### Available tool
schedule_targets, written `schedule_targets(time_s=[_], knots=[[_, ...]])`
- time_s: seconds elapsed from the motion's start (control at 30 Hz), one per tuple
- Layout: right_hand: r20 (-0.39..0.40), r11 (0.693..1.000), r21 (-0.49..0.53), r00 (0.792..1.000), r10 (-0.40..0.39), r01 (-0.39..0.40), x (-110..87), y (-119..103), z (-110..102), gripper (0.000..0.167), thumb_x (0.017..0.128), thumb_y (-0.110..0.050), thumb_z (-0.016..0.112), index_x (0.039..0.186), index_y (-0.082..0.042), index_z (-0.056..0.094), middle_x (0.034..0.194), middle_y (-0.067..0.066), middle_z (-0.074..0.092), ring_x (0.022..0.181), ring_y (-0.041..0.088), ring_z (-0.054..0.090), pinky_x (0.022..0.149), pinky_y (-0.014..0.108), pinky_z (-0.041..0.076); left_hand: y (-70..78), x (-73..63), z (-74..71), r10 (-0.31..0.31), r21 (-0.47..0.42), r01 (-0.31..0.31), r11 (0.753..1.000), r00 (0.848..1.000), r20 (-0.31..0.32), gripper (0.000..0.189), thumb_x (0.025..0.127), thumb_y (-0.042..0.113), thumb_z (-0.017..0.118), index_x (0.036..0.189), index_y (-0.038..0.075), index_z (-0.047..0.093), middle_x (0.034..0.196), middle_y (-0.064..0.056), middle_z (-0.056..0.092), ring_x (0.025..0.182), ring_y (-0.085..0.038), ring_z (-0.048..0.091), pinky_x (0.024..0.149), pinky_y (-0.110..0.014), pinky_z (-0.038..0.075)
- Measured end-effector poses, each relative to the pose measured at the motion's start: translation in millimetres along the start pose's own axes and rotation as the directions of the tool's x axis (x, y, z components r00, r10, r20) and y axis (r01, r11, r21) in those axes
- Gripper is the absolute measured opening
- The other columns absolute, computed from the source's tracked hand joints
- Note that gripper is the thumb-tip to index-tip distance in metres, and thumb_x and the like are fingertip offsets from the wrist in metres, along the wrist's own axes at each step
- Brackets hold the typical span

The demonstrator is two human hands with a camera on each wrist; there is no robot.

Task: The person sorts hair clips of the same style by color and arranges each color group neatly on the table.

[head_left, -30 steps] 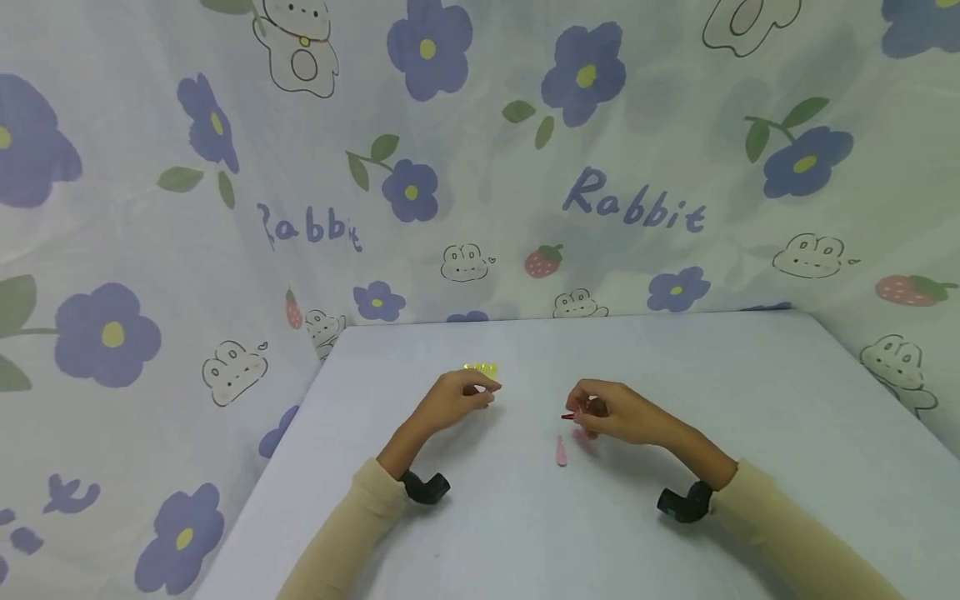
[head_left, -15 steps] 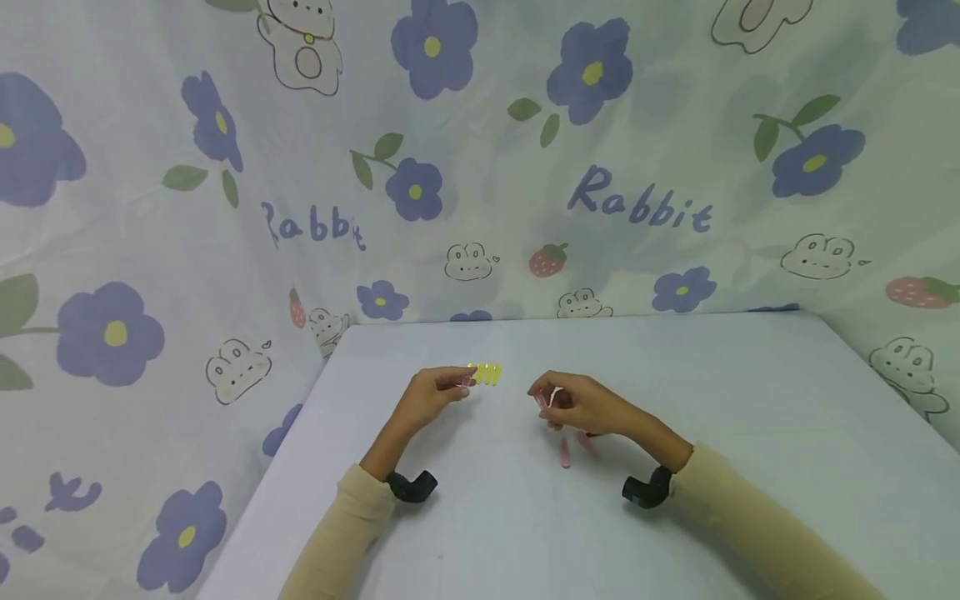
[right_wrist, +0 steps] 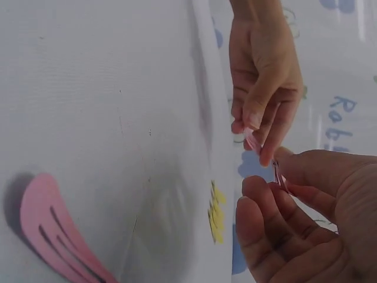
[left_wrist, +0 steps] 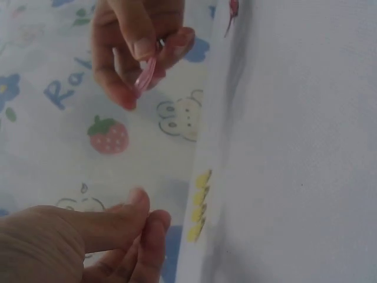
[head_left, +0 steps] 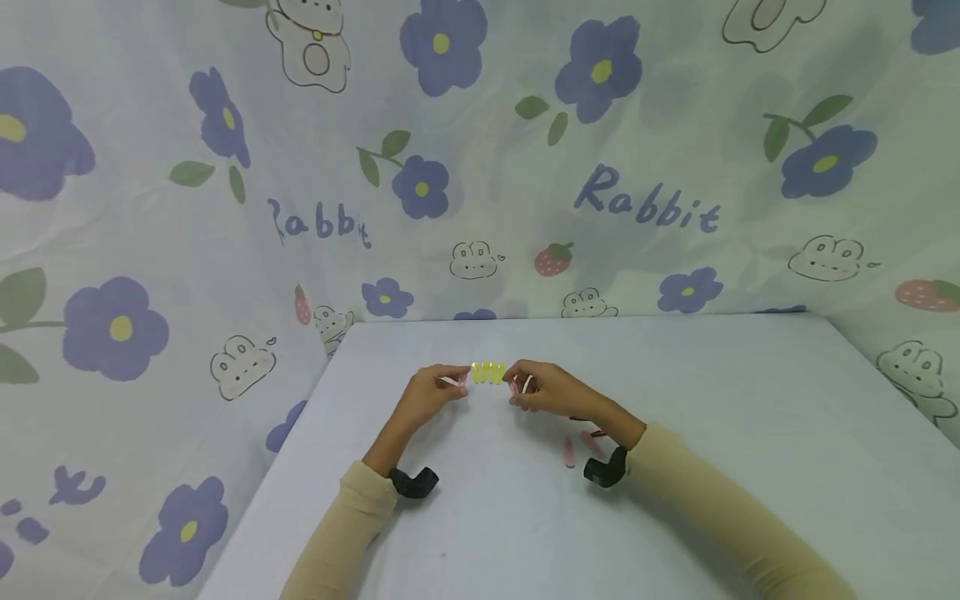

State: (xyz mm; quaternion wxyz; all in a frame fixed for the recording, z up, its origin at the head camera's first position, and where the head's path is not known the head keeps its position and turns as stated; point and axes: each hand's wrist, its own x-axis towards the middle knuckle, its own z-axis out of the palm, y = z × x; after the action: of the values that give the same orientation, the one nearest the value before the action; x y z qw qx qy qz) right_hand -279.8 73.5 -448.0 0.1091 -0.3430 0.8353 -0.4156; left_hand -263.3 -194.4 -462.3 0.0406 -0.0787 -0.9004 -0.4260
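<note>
Left hand (head_left: 430,396) and right hand (head_left: 551,389) each pinch a pink clip (right_wrist: 252,140).
Yellow clips (head_left: 492,372) line the surface (head_left: 487,517) mid-frame; loose clips (head_left: 569,452) lie right of centre, some partly behind a wrist (head_left: 621,422).

A cloth-screened nook around a white worktop (head_left: 495,517), homely in look

Pale, creased fabric (head_left: 510,192) hangs behind the worktop and along both sides, printed with purple flowers (head_left: 444,46), line-drawn rabbits (head_left: 474,260), strawberries (head_left: 553,260) and the lettering "Rabbit" (head_left: 645,204). Black wrist-worn devices (head_left: 414,483) on the person suit a filming set-up. The fabric fills the view beyond the worktop, so whether a home or a studio surrounds it cannot be told.
</note>
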Motion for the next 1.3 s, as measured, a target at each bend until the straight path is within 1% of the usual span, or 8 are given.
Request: schedule_targets(time_s=[0.23, 0.37, 0.5, 0.6, 0.77, 0.87, 1.1, 1.3], knots=[[0.026, 0.999, -0.047, 1.000, 0.000, 0.001, 22.2, 2.6, 13.5, 0.042, 0.091, -0.016, 0.074, 0.128, -0.002, 0.059, 0.099, 0.004, 0.065, 0.079, 0.012, 0.065, 0.065, 0.026, 0.055, -3.9, 0.9, 5.6, 0.010, -0.003, -0.010, 1.000, 0.998, 0.066, 0.044, 0.084, 0.008, 0.079, 0.127, 0.012, 0.069, 0.120, -0.009, 0.068, 0.104, -0.027, 0.070, 0.085, -0.038, 0.057], [0.040, 0.998, -0.059, 0.999, 0.006, -0.004, 32.6, 3.1, 22.4, 0.042, 0.091, -0.014, 0.074, 0.128, -0.001, 0.059, 0.099, 0.006, 0.065, 0.080, 0.013, 0.064, 0.063, 0.025, 0.054, -7.4, 0.7, 9.8, 0.018, 0.016, -0.020, 1.000, 0.996, 0.092, 0.042, 0.085, 0.009, 0.078, 0.126, 0.013, 0.070, 0.117, -0.008, 0.069, 0.102, -0.025, 0.070, 0.086, -0.038, 0.057], [0.043, 0.995, -0.104, 0.999, 0.018, -0.014, 39.7, 5.2, 32.4, 0.041, 0.089, -0.012, 0.076, 0.125, -0.001, 0.060, 0.096, 0.005, 0.065, 0.080, 0.012, 0.062, 0.066, 0.023, 0.052, -10.2, -0.8, 13.3, 0.058, 0.099, -0.073, 0.992, 0.988, 0.146, 0.041, 0.085, 0.011, 0.079, 0.126, 0.013, 0.071, 0.109, -0.006, 0.069, 0.095, -0.018, 0.066, 0.083, -0.035, 0.054], [0.044, 0.982, -0.188, 0.999, -0.003, 0.011, 42.1, 7.4, 39.3, 0.040, 0.088, -0.013, 0.076, 0.123, -0.001, 0.060, 0.094, 0.003, 0.065, 0.081, 0.010, 0.058, 0.072, 0.023, 0.050, -11.4, -2.1, 14.4, 0.110, 0.147, -0.138, 0.979, 0.977, 0.185, 0.042, 0.085, 0.010, 0.078, 0.126, 0.012, 0.070, 0.104, -0.005, 0.067, 0.087, -0.014, 0.060, 0.077, -0.032, 0.051], [0.036, 0.949, -0.307, 0.997, -0.063, 0.071, 42.0, 7.4, 44.6, 0.040, 0.090, -0.016, 0.076, 0.124, -0.001, 0.060, 0.096, 0.003, 0.062, 0.083, 0.011, 0.054, 0.075, 0.026, 0.048, -14.0, -2.1, 13.2, 0.166, 0.163, -0.197, 0.967, 0.968, 0.188, 0.042, 0.084, 0.009, 0.079, 0.125, 0.010, 0.069, 0.102, -0.007, 0.064, 0.081, -0.013, 0.056, 0.074, -0.028, 0.047], [0.025, 0.946, -0.319, 0.998, -0.056, 0.061, 41.0, 6.8, 44.1, 0.042, 0.089, -0.017, 0.076, 0.125, -0.002, 0.060, 0.098, 0.003, 0.061, 0.084, 0.012, 0.054, 0.076, 0.028, 0.048, -16.6, -0.4, 13.0, 0.163, 0.167, -0.193, 0.967, 0.971, 0.178, 0.044, 0.083, 0.010, 0.080, 0.126, 0.009, 0.068, 0.103, -0.008, 0.063, 0.079, -0.012, 0.055, 0.073, -0.027, 0.046], [0.008, 0.949, -0.313, 0.999, 0.032, -0.028, 39.8, 8.5, 42.1, 0.052, 0.088, -0.026, 0.078, 0.130, -0.004, 0.057, 0.099, 0.002, 0.060, 0.087, 0.012, 0.054, 0.079, 0.030, 0.048, -20.9, 1.6, 12.8, 0.123, 0.169, -0.150, 0.974, 0.980, 0.159, 0.046, 0.083, 0.015, 0.081, 0.127, 0.010, 0.067, 0.107, -0.009, 0.063, 0.083, -0.014, 0.058, 0.075, -0.030, 0.048], [0.016, 0.946, -0.323, 1.000, 0.008, -0.003, 37.6, 8.5, 39.2, 0.045, 0.089, -0.024, 0.077, 0.125, -0.003, 0.061, 0.101, 0.005, 0.061, 0.089, 0.013, 0.056, 0.080, 0.030, 0.049, -25.6, 3.1, 11.6, 0.101, 0.149, -0.122, 0.981, 0.985, 0.142, 0.042, 0.083, 0.018, 0.082, 0.124, 0.014, 0.069, 0.108, -0.006, 0.064, 0.085, -0.014, 0.059, 0.077, -0.031, 0.049]])
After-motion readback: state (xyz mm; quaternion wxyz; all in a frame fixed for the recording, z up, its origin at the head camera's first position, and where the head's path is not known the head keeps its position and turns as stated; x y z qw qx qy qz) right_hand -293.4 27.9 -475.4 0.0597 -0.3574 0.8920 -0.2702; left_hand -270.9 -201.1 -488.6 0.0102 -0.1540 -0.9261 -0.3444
